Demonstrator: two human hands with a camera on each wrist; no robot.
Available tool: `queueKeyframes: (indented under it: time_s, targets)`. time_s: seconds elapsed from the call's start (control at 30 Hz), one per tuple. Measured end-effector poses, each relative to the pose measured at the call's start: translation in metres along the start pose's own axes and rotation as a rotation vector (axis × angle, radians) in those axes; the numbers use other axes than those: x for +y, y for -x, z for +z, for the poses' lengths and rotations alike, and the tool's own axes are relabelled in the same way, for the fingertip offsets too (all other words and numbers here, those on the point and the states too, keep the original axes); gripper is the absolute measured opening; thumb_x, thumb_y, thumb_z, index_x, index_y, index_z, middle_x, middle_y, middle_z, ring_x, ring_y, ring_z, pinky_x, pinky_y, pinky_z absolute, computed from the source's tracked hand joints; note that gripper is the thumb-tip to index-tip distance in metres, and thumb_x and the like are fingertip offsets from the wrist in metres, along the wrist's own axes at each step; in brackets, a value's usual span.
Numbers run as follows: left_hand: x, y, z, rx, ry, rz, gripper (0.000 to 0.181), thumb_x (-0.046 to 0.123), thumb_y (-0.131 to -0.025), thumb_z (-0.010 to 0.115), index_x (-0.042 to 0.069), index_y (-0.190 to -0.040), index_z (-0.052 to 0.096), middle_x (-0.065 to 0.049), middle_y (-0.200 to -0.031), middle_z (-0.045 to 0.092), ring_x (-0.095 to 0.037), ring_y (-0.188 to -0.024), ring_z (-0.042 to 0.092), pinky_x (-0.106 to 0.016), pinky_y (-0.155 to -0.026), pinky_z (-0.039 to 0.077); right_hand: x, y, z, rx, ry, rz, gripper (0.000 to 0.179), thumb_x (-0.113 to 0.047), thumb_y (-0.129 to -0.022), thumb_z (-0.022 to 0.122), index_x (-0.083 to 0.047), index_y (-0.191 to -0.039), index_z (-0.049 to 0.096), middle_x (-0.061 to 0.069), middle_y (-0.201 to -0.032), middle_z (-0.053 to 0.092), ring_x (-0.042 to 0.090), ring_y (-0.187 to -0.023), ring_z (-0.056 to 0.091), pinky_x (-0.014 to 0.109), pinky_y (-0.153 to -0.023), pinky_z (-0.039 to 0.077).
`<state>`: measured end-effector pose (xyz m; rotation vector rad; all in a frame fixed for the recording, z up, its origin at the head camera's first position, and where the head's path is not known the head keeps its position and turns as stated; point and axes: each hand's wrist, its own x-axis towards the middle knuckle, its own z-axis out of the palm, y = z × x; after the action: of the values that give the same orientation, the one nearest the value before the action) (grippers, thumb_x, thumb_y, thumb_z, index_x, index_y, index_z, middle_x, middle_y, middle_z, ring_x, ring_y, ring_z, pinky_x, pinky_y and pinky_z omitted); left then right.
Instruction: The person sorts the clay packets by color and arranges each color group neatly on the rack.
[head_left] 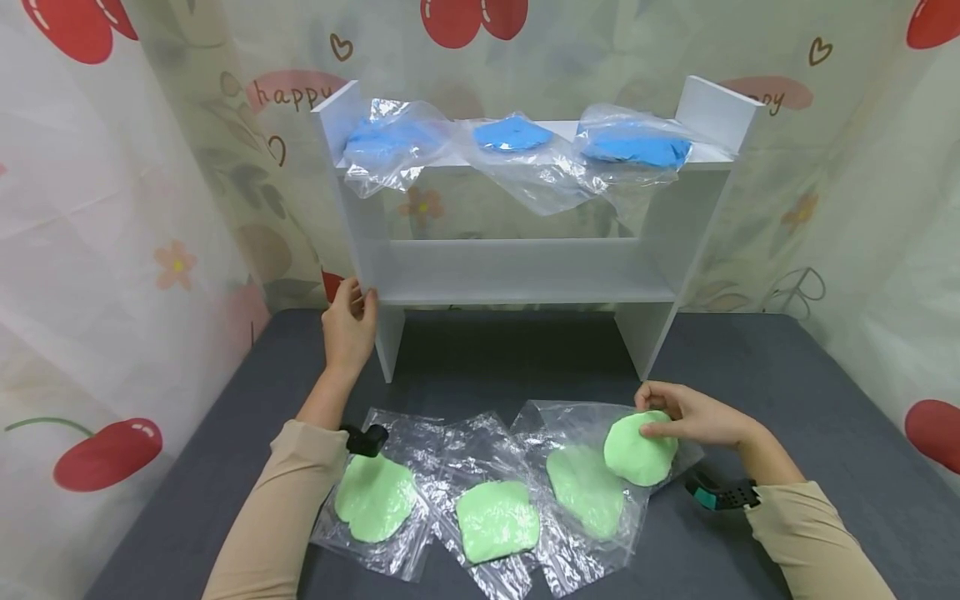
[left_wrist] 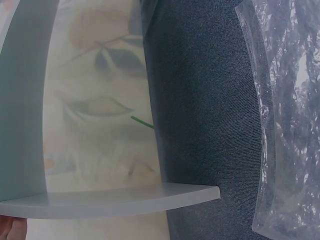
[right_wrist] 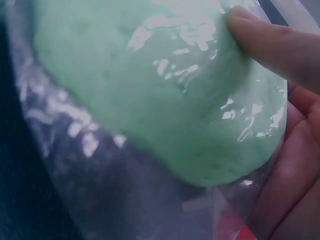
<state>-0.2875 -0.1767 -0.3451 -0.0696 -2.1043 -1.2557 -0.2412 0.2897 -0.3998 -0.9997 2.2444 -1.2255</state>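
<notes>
In the head view my left hand (head_left: pixel 350 329) is against the outer left side of a white shelf rack (head_left: pixel 517 271). The left wrist view shows its fingertips (left_wrist: pixel 12 227) beside the rack's panel. My right hand (head_left: pixel 693 417) pinches a flat, light green clay-like piece (head_left: pixel 640 448) in a clear plastic bag, thumb on top; the right wrist view shows this green piece (right_wrist: pixel 150 100) close up. Beneath it, a second bagged green piece (head_left: pixel 585 492) lies on the table. Two more, a left green piece (head_left: pixel 375 500) and a middle green piece (head_left: pixel 498 521), lie beside it.
On the rack's top board rest three bagged blue pieces: left (head_left: pixel 397 142), middle (head_left: pixel 513 133) and right (head_left: pixel 637 150). Their plastic hangs over the front edge. The dark grey table (head_left: pixel 720 358) is enclosed by printed curtains (head_left: pixel 135 250). A cable (head_left: pixel 806 287) hangs at the right.
</notes>
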Motion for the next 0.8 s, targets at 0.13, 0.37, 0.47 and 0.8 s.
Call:
queueKeyframes:
  time_s: [0.13, 0.37, 0.47, 0.8]
  targets:
    - [-0.001, 0.000, 0.000, 0.000, 0.002, -0.005, 0.029, 0.013, -0.095, 0.052, -0.002, -0.119, 0.056, -0.027, -0.115, 0.063, -0.037, -0.104, 0.064, -0.046, -0.086, 0.054, -0.004, -0.003, 0.001, 0.044, -0.024, -0.027, 0.018, -0.003, -0.091, 0.056, 0.001, -0.103, 0.044, -0.004, -0.092, 0.051, 0.004, -0.080, 0.052, 0.032, -0.057, 0.047]
    - [-0.002, 0.001, 0.001, 0.017, 0.009, 0.019, 0.029, 0.017, -0.095, 0.052, 0.000, -0.118, 0.057, -0.028, -0.113, 0.063, -0.036, -0.102, 0.065, -0.042, -0.084, 0.055, -0.016, -0.010, 0.005, 0.147, -0.052, -0.078, 0.018, -0.003, -0.091, 0.057, 0.001, -0.102, 0.044, -0.005, -0.090, 0.052, 0.005, -0.078, 0.052, 0.032, -0.054, 0.047]
    - [-0.001, 0.001, 0.001, 0.017, 0.009, 0.015, 0.029, 0.016, -0.095, 0.052, 0.000, -0.118, 0.057, -0.028, -0.113, 0.063, -0.036, -0.102, 0.065, -0.041, -0.084, 0.055, -0.020, -0.012, 0.006, 0.184, -0.065, -0.101, 0.018, -0.003, -0.091, 0.057, 0.002, -0.102, 0.044, -0.002, -0.088, 0.052, 0.006, -0.076, 0.052, 0.031, -0.052, 0.046]
    - [0.002, 0.001, 0.000, -0.002, 0.011, 0.010, 0.029, 0.012, -0.094, 0.052, -0.003, -0.119, 0.055, -0.028, -0.116, 0.062, -0.038, -0.105, 0.064, -0.046, -0.087, 0.053, -0.027, -0.018, 0.009, 0.248, -0.072, -0.123, 0.016, 0.001, -0.090, 0.056, -0.001, -0.102, 0.045, -0.006, -0.090, 0.051, 0.006, -0.076, 0.050, 0.030, -0.055, 0.045]
